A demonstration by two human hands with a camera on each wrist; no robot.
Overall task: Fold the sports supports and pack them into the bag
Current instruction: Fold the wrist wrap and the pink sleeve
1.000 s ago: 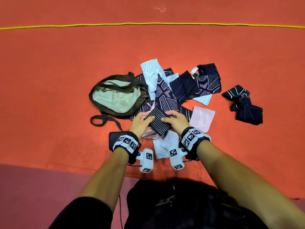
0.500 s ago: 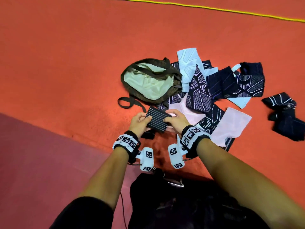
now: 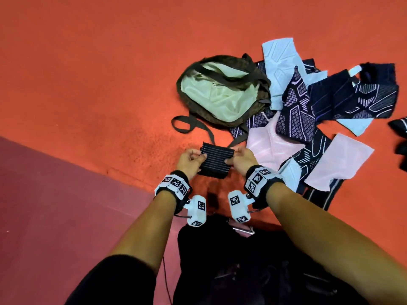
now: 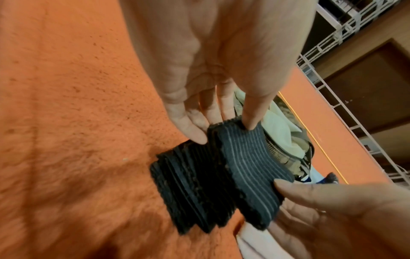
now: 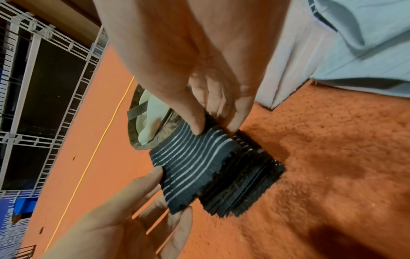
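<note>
Left hand (image 3: 190, 160) and right hand (image 3: 241, 160) pinch the support (image 3: 217, 160) by its ends; it looks soft, light and bendy.

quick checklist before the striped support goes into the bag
1. Both hands hold the striped support: left hand and right hand pinch its ends: ok.
2. Support folded compactly: layers stacked, edges staggered in the wrist views: not ok.
3. Bag mouth open, pale lining showing: ok.
4. Bag straps lie across the opening: not ok.
5. Room inside the bag: cannot tell.
</note>
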